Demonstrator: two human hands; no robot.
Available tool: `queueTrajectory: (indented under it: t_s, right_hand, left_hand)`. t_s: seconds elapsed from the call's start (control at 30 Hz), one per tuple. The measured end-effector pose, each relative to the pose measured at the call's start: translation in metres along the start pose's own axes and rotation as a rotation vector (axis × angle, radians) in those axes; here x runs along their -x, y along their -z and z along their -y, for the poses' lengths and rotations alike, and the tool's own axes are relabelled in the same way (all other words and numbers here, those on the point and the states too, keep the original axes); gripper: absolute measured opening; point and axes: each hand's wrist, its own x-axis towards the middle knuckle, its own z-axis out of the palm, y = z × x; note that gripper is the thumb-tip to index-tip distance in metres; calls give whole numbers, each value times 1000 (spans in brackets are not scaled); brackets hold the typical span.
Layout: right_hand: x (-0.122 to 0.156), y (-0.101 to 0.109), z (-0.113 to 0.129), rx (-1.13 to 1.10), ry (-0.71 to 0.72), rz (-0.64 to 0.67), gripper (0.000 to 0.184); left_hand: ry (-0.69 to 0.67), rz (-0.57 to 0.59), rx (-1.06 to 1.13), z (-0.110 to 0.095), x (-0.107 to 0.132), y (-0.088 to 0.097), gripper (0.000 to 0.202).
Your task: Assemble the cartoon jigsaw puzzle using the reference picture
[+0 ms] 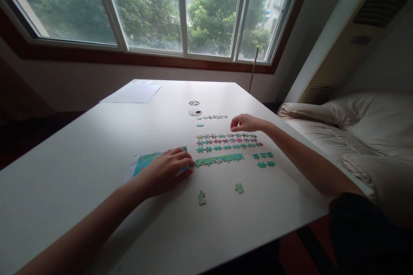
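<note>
My left hand point(172, 167) lies flat with its fingers stretched out over a blue-green picture sheet point(146, 163). Its fingertips reach the left end of a joined strip of jigsaw pieces point(219, 160). Above the table, past the rows of loose jigsaw pieces point(229, 141), my right hand point(243, 123) is held with its fingers curled together; whether a piece is between them is hidden. Nearest to it are a row of pale pieces point(212, 117) and a single teal piece point(200, 125). Several green pieces point(266, 159) lie in a group to the right of the strip.
Two greenish pieces, one left point(201, 198) and one right point(239, 187), lie near the front of the white table point(80, 189). Two round items point(195, 112) and white paper point(132, 93) lie farther back. A cream sofa point(364, 124) stands to the right.
</note>
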Motion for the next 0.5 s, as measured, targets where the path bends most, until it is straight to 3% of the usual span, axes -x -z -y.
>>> queueTrajectory:
  t_s: [0.13,0.27,0.5]
  right_hand:
    - [-56,-21,15,-18,41,0,23]
    - [-94,-37,32,-42,51,-14,31]
    - [-121,-42,39,-104,22,62,19]
  left_hand:
    - [8,22,-2,-2,0,2,20]
    - [12,23,-2,-3,0,2,19]
    - [21,16,-16,-4,0,3,19]
